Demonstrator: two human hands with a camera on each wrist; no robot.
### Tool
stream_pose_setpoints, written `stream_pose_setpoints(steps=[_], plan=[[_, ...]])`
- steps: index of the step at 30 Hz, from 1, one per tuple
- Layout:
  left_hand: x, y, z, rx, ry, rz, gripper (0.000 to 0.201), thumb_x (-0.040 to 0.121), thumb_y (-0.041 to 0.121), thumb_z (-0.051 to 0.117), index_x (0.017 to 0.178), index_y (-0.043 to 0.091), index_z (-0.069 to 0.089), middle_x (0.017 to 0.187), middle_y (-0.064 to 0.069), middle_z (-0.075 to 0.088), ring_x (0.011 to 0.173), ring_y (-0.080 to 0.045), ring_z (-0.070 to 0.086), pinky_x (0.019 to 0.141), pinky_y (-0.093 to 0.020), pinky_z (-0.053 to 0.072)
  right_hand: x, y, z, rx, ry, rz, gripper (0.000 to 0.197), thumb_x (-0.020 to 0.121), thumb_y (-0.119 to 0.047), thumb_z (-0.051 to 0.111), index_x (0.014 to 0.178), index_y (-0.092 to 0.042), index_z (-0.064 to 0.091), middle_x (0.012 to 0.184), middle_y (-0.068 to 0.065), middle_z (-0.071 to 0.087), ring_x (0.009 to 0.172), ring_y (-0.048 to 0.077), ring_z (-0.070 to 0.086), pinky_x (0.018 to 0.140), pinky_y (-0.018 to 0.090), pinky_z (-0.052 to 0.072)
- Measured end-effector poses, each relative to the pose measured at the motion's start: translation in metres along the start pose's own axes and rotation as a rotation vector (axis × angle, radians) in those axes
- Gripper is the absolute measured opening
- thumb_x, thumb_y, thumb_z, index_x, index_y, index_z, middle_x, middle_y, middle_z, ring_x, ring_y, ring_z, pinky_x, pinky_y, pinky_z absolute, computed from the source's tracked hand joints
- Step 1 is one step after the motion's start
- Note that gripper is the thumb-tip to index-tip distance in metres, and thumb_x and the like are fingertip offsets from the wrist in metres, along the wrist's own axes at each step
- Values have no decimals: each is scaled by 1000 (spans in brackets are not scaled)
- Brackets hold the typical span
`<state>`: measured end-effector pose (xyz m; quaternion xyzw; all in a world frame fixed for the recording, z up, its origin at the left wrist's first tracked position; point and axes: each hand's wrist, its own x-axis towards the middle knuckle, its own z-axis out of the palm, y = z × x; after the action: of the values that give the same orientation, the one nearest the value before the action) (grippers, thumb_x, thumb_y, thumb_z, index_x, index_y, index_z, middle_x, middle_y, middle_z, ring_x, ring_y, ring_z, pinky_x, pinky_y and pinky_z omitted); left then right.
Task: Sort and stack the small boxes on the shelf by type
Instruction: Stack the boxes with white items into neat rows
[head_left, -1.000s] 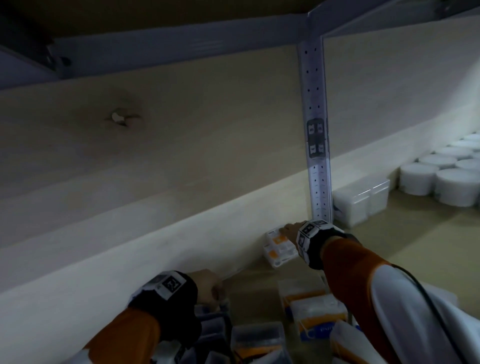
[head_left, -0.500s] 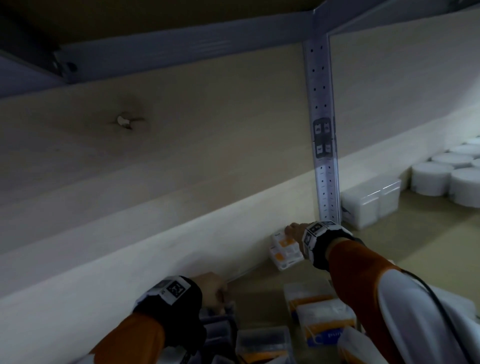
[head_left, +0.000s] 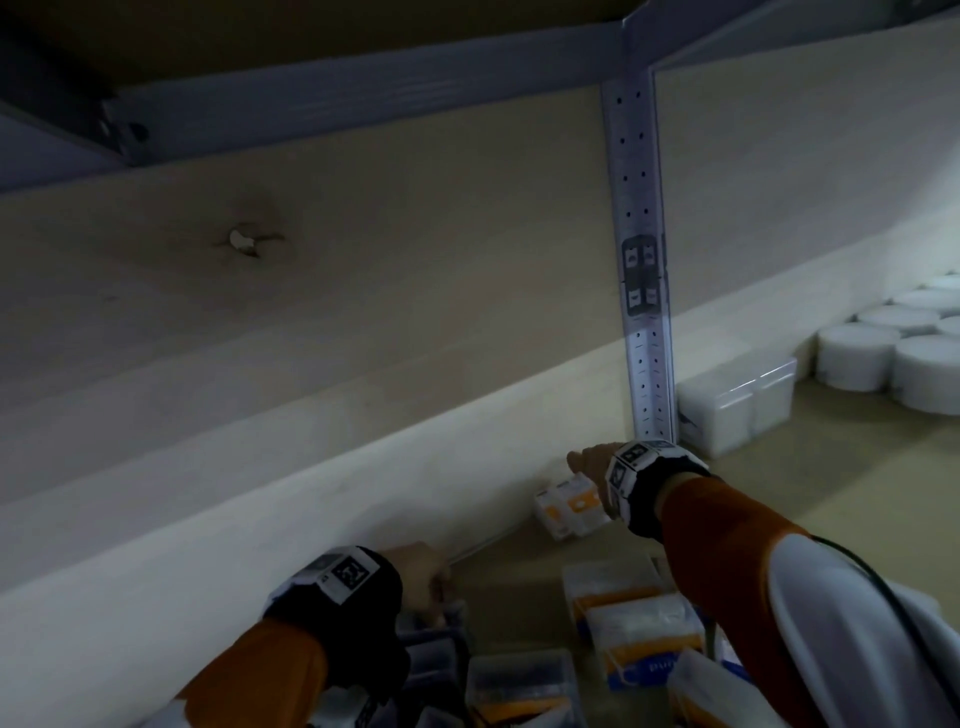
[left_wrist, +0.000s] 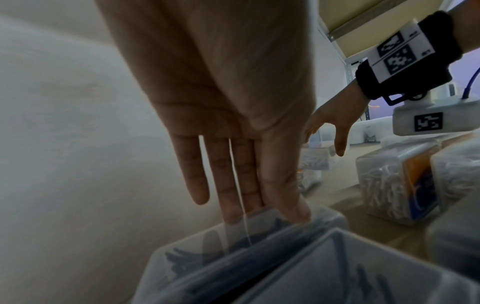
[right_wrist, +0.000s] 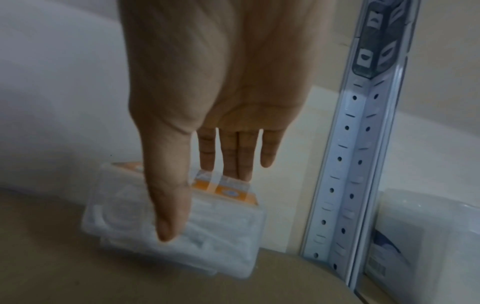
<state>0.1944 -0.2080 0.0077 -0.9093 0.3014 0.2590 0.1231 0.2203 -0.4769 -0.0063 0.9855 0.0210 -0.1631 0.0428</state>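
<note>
At the back of the shelf, two small clear boxes with orange labels (head_left: 569, 506) lie stacked. My right hand (head_left: 587, 460) is over the top box (right_wrist: 221, 232), its fingers (right_wrist: 233, 164) straight at the far edge and its thumb hanging down the near face. My left hand (left_wrist: 259, 211) reaches down with straight fingers, the tips resting on the top edge of a clear box with dark contents (left_wrist: 259, 257), which stands at the lower left (head_left: 431, 644). Clear boxes of white swabs with orange and blue labels (head_left: 639, 629) lie between my arms.
A perforated metal post (head_left: 644, 338) stands just right of the orange-labelled stack. Beyond it are a white rectangular box (head_left: 727, 410) and several round white tubs (head_left: 852, 358). The back wall runs close behind both hands, and a shelf beam (head_left: 363, 98) hangs overhead.
Both hands stay at their boxes. The right hand sits slightly higher over the orange-labelled stack than before. The head view has shifted a little.
</note>
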Motion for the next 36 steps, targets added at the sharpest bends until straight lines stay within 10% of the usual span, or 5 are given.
stream_pose_setpoints(steps=[4, 10, 16, 26, 36], plan=[[3, 3, -8, 11, -54, 23, 34, 89, 21, 61, 118, 4, 62, 121, -15, 63, 96, -17, 56, 66, -19, 37, 7, 10, 2, 24, -7, 25, 91, 85, -26, 64, 152, -16, 4, 157, 10, 17, 144, 29, 24, 112, 41, 31], [22, 24, -33, 110, 28, -13, 42, 94, 25, 54, 130, 4, 53, 132, -13, 56, 120, -27, 53, 98, -32, 41, 16, 51, 5, 72, 22, 128, 95, 81, -43, 67, 151, -10, 11, 156, 11, 21, 143, 29, 25, 113, 41, 32], [54, 50, -58, 128, 117, -58, 28, 98, 28, 46, 114, 9, 58, 117, -12, 57, 86, -13, 43, 76, -26, 35, 22, 83, 13, 102, 31, 185, 94, 75, -44, 72, 149, -15, 20, 155, 7, 23, 143, 24, 27, 111, 38, 33], [102, 88, -70, 144, 112, -146, 48, 98, 38, 42, 128, 1, 51, 129, -17, 54, 108, -25, 55, 83, -32, 39, 27, 102, 29, 46, 109, 130, 97, 48, -50, 75, 135, -30, 37, 144, -1, 43, 129, 25, 47, 100, 46, 46], [122, 106, -67, 279, 150, -196, 50, 90, 36, 59, 56, 10, 32, 60, -6, 34, 57, -19, 42, 47, -19, 27, 13, 95, 25, 41, 32, 87, 60, 50, -52, 76, 97, -30, 46, 116, 2, 56, 105, 26, 58, 83, 41, 52]])
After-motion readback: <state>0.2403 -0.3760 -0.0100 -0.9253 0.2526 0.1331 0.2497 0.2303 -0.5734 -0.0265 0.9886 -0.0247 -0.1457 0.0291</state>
